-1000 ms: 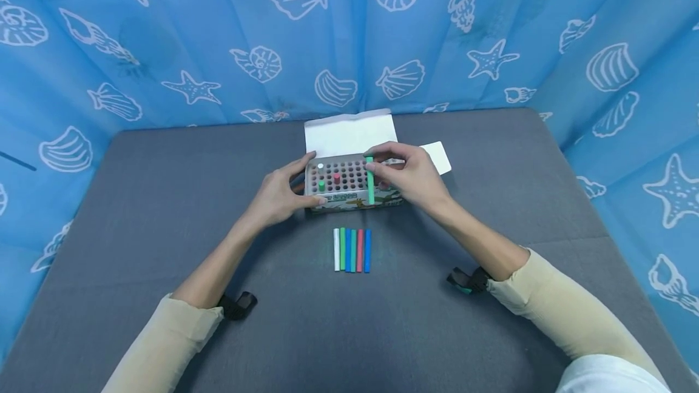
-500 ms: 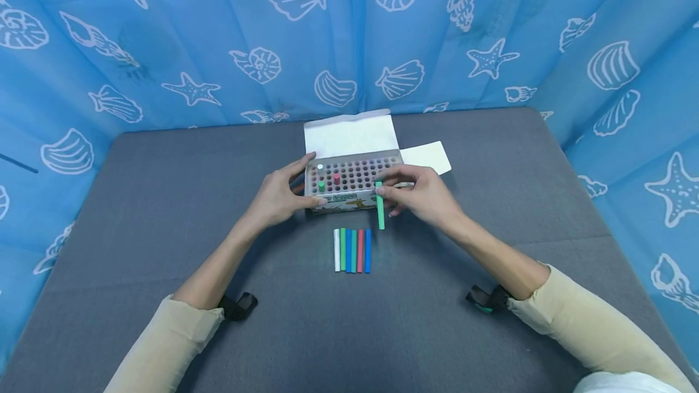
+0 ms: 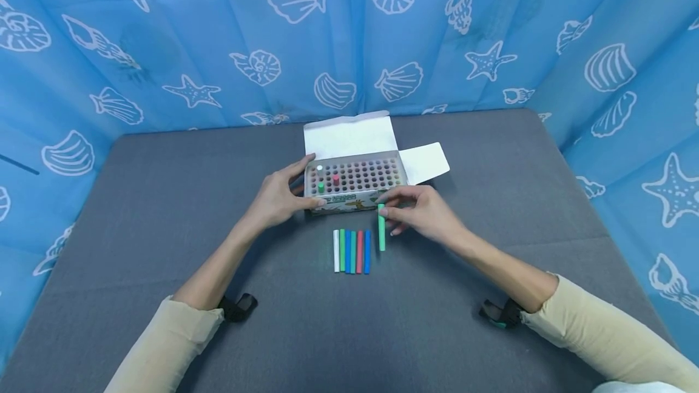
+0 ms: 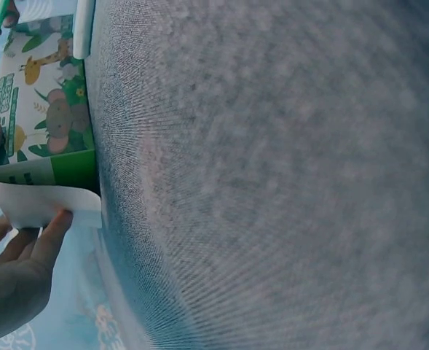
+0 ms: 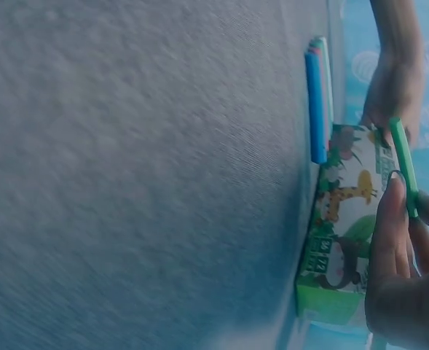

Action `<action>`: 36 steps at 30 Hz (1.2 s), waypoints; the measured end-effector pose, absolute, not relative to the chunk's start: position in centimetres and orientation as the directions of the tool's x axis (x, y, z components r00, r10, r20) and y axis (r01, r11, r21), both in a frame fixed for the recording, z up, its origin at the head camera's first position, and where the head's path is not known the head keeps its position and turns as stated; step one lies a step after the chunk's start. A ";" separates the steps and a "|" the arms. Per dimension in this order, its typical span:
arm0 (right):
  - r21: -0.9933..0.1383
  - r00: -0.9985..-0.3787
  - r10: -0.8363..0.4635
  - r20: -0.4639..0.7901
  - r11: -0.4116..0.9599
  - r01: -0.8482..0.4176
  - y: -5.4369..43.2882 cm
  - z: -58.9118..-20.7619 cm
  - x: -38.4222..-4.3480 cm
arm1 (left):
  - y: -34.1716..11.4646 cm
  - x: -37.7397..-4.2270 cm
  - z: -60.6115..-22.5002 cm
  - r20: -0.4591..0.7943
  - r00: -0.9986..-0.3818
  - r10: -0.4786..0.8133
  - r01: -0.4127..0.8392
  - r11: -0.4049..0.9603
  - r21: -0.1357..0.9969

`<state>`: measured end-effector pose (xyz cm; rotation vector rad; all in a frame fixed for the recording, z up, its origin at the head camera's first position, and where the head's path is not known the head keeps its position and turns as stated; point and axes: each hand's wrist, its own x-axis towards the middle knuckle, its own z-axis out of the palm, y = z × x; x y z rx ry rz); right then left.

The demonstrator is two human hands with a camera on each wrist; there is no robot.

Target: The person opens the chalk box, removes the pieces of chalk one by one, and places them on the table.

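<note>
My right hand (image 3: 426, 212) pinches a light green chalk stick (image 3: 381, 236) by its far end, just in front of the chalk box (image 3: 352, 200). The right wrist view shows this green chalk (image 5: 403, 164) between thumb and fingers. My left hand (image 3: 275, 198) grips the box's left end, thumb at the front and fingers round the back. The box has animal pictures and an open lid. Its holed insert holds a white chalk (image 3: 320, 168), a red chalk (image 3: 335, 179) and a green chalk (image 3: 321, 187), all upright.
In front of the box lies a row of several chalk sticks: a white one (image 3: 336, 251), greens, a red one (image 3: 359, 252) and blues. The white lid (image 3: 352, 138) stands back; a side flap (image 3: 425, 163) sticks out right. A blue shell-patterned curtain (image 3: 349, 35) hangs behind the grey table (image 3: 191, 241).
My right hand has brought the green chalk from over the box toward me, to the right of the row. The left hand has stayed at the box.
</note>
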<state>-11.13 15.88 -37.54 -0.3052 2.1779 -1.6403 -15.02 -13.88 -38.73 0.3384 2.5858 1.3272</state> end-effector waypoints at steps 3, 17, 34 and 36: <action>-0.955 -0.888 -0.415 -0.198 0.286 0.079 15.9 -38.1 -11.0 | -13.9 -15.0 -38.7 -0.086 -0.951 0.298 0.103 0.565 0.819; -0.922 -0.849 -0.399 -0.346 0.314 0.228 15.7 -40.3 -10.6 | -13.9 -15.2 -38.8 -0.082 -0.950 0.301 0.106 0.560 0.821; -0.894 -0.841 -0.356 -0.408 0.340 0.290 15.9 -41.0 -10.6 | -13.9 -15.1 -38.7 -0.102 -0.950 0.294 0.087 0.565 0.820; -0.894 -0.843 -0.352 -0.407 0.344 0.288 15.9 -41.0 -10.6 | -13.9 -15.1 -38.7 -0.101 -0.950 0.295 0.088 0.564 0.821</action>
